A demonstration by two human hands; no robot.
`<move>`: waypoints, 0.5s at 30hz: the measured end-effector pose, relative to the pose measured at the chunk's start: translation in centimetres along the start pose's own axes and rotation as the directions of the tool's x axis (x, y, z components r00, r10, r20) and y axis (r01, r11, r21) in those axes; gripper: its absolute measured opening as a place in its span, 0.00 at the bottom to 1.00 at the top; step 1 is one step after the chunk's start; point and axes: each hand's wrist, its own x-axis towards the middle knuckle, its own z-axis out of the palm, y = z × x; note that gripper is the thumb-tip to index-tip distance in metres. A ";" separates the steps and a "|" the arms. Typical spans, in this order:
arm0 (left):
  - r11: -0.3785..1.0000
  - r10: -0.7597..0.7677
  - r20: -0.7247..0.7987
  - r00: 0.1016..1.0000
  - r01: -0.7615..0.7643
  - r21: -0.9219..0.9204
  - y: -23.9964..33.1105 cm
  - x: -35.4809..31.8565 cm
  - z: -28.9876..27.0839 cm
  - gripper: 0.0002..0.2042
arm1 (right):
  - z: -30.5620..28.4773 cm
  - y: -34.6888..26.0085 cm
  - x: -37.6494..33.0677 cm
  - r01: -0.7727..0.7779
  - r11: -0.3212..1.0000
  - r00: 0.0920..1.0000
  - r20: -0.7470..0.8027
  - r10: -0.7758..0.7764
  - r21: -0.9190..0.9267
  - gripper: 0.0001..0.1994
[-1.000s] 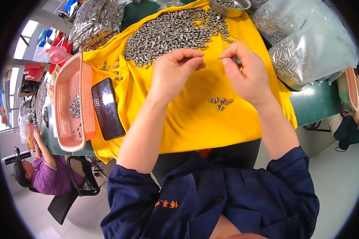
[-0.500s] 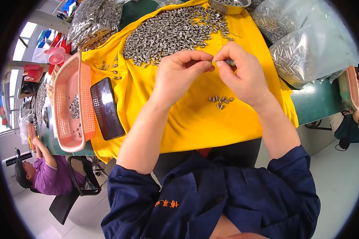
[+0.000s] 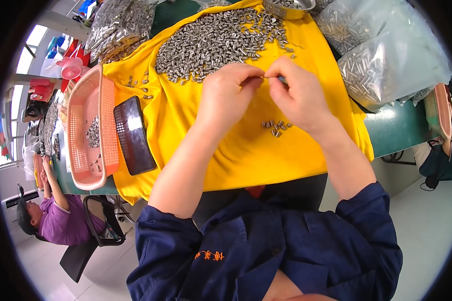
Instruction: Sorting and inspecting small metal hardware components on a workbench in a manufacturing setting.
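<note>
My left hand (image 3: 231, 95) and my right hand (image 3: 299, 95) meet fingertip to fingertip above a yellow cloth (image 3: 226, 145). Between them they pinch a small thin metal part (image 3: 272, 78); its exact shape is too small to tell. A large heap of small silver metal pieces (image 3: 216, 40) lies on the cloth just beyond the hands. A little cluster of the same pieces (image 3: 276, 126) sits on the cloth below my right hand.
A pink plastic basket (image 3: 88, 130) with several metal pieces stands at the left, a dark phone (image 3: 134, 134) beside it. Clear bags of metal parts (image 3: 386, 60) lie at the right, more bags (image 3: 118, 25) at the far left. A seated person in purple (image 3: 55, 218) works at lower left.
My two hands, apart a second ago, have come together. The fingertips now touch around the small part.
</note>
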 end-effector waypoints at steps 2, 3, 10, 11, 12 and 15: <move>0.984 -0.178 -0.086 0.980 0.176 -0.037 -0.3 0.2 -0.3 0.05 | -0.3 0.0 0.0 0.005 1.000 0.999 -0.051 -0.004 0.018 0.03; 0.929 -0.346 -0.003 0.938 0.342 -0.145 0.2 0.5 -0.9 0.04 | -0.6 0.0 0.1 -0.041 0.997 0.997 -0.070 0.045 0.058 0.03; 0.460 -0.389 0.267 0.882 0.437 -0.773 -0.5 -0.2 -0.8 0.06 | -0.6 0.2 0.1 -0.153 0.923 0.988 0.033 0.151 0.352 0.03; 0.376 -0.382 0.317 0.868 0.459 -0.805 -0.3 -0.2 -0.7 0.07 | -0.6 0.2 0.1 -0.152 0.924 0.988 0.032 0.151 0.352 0.03; 0.289 -0.371 0.366 0.854 0.480 -0.828 -0.2 -0.2 -0.6 0.07 | -0.6 0.3 0.1 -0.125 0.920 0.992 0.021 0.127 0.372 0.03; 0.237 -0.340 0.385 0.858 0.475 -0.848 -0.1 -0.2 -0.4 0.06 | -0.5 0.4 0.1 -0.111 0.905 0.994 0.027 0.110 0.412 0.02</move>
